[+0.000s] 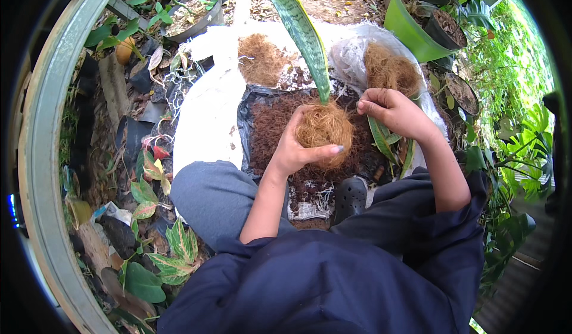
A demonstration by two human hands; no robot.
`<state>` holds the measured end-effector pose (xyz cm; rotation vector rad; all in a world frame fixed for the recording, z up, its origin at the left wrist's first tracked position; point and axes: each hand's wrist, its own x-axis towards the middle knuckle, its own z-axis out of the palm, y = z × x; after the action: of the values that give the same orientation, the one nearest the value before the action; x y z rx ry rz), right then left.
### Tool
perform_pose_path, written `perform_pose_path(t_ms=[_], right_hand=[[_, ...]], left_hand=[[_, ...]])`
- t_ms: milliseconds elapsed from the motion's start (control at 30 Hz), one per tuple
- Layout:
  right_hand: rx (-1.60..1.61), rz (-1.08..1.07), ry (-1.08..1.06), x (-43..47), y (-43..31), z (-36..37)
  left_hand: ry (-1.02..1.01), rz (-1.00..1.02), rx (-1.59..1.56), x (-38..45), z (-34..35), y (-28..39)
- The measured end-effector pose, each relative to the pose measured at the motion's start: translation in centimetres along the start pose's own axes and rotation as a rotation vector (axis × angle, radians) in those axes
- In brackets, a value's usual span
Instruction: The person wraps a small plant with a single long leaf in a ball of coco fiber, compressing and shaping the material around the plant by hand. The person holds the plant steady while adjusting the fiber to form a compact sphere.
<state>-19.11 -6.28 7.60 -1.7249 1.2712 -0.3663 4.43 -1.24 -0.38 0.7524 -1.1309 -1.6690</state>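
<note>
My left hand grips a ball of coconut fibre, thumb across its near side. From the top of the ball rises one snake plant leaf, green with a yellow edge. To the right of the ball, my right hand is raised with thumb and forefinger close together; whether a strand is between them cannot be told. Brown coco peat lies beneath on black plastic. More snake plant leaves lie below my right hand. Loose coconut fibre sits in a clump beyond the peat and in another at the right.
White woven sacking spreads under the peat. A lime-green pot stands at the back right, a dark pot at the back left. Potted leafy plants line the left, beside a metal frame. A black clog is near the peat.
</note>
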Motion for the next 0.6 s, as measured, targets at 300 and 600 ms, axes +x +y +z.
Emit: perform_pose_path(t_ms=[300,600], right_hand=[[0.172,-0.048,0.127,0.1,-1.1,5.5],[0.182,-0.104,0.201,0.4,-1.8,5.0]], left_hand=[[0.167,-0.076,-0.268,0.4,-0.2,-1.5],[0.233,-0.212,-0.402,0.6,0.0,-1.5]])
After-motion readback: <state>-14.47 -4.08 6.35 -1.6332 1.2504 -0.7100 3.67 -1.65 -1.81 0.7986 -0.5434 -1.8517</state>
